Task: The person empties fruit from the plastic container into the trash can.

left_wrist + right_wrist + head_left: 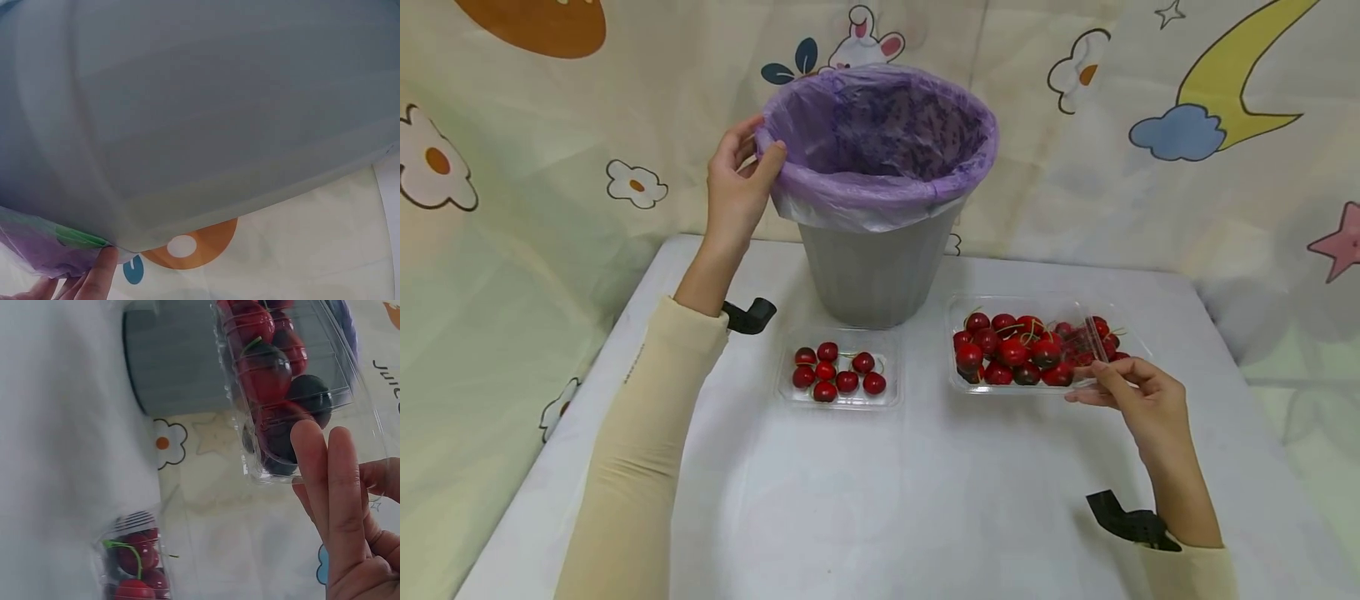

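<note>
My left hand (737, 187) grips the rim of a grey trash bin (880, 271) lined with a purple plastic bag (868, 193), thumb outside near the bag's folded edge. With thumb and fingers, my right hand (1138, 402) pinches the right end of a clear plastic box (964, 385) full of red cherries (1013, 351). In the right wrist view, that box (253, 470) is raised off the table. A second clear box of cherries (139, 565) lies behind it, partly hidden by it in the head view.
A smaller clear box (891, 400) with several loose cherries (824, 369) stands on the white table (865, 500), in front of the bin. Patterned cloth (1075, 225) hangs behind and beside the table.
</note>
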Demonstrator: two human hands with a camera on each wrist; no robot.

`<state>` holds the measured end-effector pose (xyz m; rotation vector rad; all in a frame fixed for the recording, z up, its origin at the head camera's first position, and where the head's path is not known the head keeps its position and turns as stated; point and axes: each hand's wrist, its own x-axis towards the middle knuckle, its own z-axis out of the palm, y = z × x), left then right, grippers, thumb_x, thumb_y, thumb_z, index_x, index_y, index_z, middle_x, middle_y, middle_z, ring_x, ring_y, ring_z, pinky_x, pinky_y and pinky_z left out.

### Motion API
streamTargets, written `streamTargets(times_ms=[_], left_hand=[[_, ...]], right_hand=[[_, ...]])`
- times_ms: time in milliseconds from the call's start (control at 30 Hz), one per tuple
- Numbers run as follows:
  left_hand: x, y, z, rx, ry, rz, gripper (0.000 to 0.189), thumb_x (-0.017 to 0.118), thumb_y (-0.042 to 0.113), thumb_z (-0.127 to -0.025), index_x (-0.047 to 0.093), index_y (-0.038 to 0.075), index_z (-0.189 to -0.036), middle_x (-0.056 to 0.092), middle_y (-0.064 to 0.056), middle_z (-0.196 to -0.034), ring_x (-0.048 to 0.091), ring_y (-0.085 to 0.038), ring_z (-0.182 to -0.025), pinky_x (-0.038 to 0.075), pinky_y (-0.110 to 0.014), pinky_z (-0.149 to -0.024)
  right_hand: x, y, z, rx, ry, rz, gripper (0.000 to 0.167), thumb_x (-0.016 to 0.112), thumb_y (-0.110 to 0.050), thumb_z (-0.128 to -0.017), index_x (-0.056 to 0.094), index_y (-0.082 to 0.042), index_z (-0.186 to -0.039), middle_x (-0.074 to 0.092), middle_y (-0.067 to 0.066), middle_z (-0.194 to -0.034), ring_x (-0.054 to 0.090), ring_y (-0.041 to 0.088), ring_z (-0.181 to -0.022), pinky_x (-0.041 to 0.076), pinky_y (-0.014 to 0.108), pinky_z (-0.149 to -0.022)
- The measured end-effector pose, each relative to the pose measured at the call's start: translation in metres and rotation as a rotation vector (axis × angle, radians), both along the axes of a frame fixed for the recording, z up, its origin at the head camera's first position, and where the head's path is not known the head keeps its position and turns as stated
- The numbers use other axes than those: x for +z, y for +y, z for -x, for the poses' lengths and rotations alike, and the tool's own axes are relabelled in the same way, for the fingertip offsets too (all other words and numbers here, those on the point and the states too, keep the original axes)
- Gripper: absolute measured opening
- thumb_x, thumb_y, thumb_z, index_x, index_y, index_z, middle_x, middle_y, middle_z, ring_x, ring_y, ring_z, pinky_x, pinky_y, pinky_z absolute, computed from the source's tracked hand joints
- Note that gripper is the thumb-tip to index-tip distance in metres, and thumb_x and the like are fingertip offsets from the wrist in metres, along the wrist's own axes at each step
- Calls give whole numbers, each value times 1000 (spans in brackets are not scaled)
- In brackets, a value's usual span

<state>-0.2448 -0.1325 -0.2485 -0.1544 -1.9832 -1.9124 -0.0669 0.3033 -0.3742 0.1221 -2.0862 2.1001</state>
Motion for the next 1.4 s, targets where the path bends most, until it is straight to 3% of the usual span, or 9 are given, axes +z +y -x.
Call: streamTargets(times_ms=[467,700,933,1200,1400], left_hand=[[-3,-5,-6,12,-36,25,51,64,17,-91,51,6,-139,53,-14,-138,54,-21,-118,45,-29,-102],[-3,-3,-4,11,-26,13,50,65,15,-90,52,5,-138,54,-15,-137,55,-20,-118,45,-28,-101],[-3,-3,-2,8,-23,16,50,65,16,-90,52,5,-138,54,-15,-137,55,-21,-117,45,-28,-100],[-3,-3,-2,9,-20,24,51,65,16,-91,52,5,-139,54,-14,-138,54,-20,-118,45,-28,-102],[-2,-2,-1,5,-10,4,50,65,16,-91,52,6,-138,54,-14,-137,54,-20,-119,45,-28,-101]], right_hand=[[9,5,-2,-20,49,8,12,55,2,-96,61,9,-89,75,4,-90,72,19,-63,54,22,-77],[17,12,-3,-52,19,33,13,55,-2,-97,64,6,-91,75,6,-91,72,20,-64,57,25,-71],[27,13,0,-10,101,99,15,52,5,-96,62,8,-86,75,10,-87,71,22,-61,57,30,-65],[37,13,1,6,138,139,18,50,4,-98,62,9,-85,74,11,-87,72,21,-63,57,32,-62],[42,14,3,77,183,185,20,45,8,-98,62,11,-88,73,14,-89,72,23,-66,57,33,-62]])
